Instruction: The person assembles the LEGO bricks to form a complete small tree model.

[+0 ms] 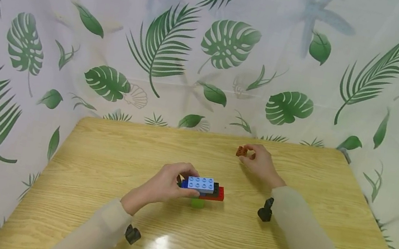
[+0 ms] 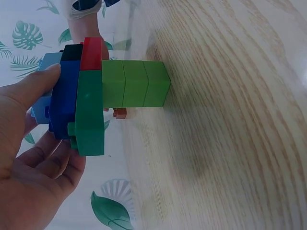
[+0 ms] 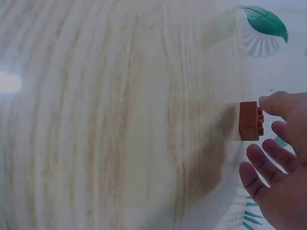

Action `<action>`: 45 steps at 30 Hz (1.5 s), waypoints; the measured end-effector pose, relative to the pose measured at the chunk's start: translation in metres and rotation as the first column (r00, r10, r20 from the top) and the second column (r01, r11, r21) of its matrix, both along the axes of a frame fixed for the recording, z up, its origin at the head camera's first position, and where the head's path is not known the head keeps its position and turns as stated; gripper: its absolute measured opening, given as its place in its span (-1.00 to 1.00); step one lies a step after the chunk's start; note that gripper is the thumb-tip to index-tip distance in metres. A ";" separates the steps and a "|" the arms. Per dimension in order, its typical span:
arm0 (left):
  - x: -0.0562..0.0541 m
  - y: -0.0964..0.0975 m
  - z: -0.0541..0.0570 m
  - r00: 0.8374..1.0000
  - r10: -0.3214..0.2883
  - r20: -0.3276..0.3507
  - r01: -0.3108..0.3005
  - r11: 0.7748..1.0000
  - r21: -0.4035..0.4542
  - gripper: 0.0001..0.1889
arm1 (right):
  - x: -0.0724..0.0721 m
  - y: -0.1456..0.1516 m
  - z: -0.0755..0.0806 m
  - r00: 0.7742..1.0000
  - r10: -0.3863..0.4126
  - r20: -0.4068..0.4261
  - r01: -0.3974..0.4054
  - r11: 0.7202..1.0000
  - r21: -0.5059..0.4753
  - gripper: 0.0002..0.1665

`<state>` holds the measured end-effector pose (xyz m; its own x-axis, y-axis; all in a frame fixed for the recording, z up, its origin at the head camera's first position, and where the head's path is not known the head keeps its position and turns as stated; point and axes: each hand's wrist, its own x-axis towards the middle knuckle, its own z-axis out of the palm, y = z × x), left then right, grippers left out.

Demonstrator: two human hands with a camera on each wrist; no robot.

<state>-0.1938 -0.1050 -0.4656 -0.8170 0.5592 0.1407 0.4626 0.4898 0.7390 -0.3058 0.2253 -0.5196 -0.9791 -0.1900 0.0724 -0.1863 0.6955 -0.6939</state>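
My left hand grips a stack of toy building bricks, thumb on the near side and fingers round the far side. A light blue brick tops it, with blue, black, red and dark green bricks beneath. Under those, a column of lime green bricks reaches down to the table or just above it. At the back of the table, my right hand is beside a small orange-brown brick, fingers loosely bent and spread; contact is unclear.
The wooden table runs back to a leaf-patterned curtain. Black camera mounts hang at the left wrist and the right wrist.
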 end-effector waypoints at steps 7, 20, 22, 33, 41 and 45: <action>-0.002 0.000 -0.001 1.000 -0.012 0.011 0.012 1.000 -0.003 -0.61 | -0.006 0.000 -0.014 0.999 -0.022 -0.024 0.023 1.000 0.007 -0.41; -0.002 -0.001 0.000 1.000 -0.014 0.012 0.014 1.000 -0.002 -0.61 | -0.009 -0.004 -0.024 0.995 -0.054 -0.086 0.054 0.999 0.001 -0.51; -0.002 -0.001 0.000 1.000 -0.015 0.011 0.015 1.000 -0.003 -0.61 | -0.009 -0.005 -0.025 0.995 -0.056 -0.085 0.056 0.998 -0.002 -0.53; -0.002 -0.001 -0.001 1.000 -0.015 0.008 0.015 1.000 -0.011 -0.60 | -0.004 -0.008 -0.019 0.996 -0.060 -0.068 0.059 0.998 -0.012 -0.58; -0.002 -0.001 0.000 1.000 -0.010 0.011 0.010 1.000 -0.003 -0.60 | 0.004 -0.018 0.008 0.997 -0.027 -0.072 0.023 0.998 -0.050 -0.53; -0.002 -0.001 -0.001 1.000 -0.011 0.014 0.012 1.000 -0.004 -0.60 | 0.009 -0.021 0.019 0.992 0.008 -0.125 -0.012 0.999 -0.033 -0.55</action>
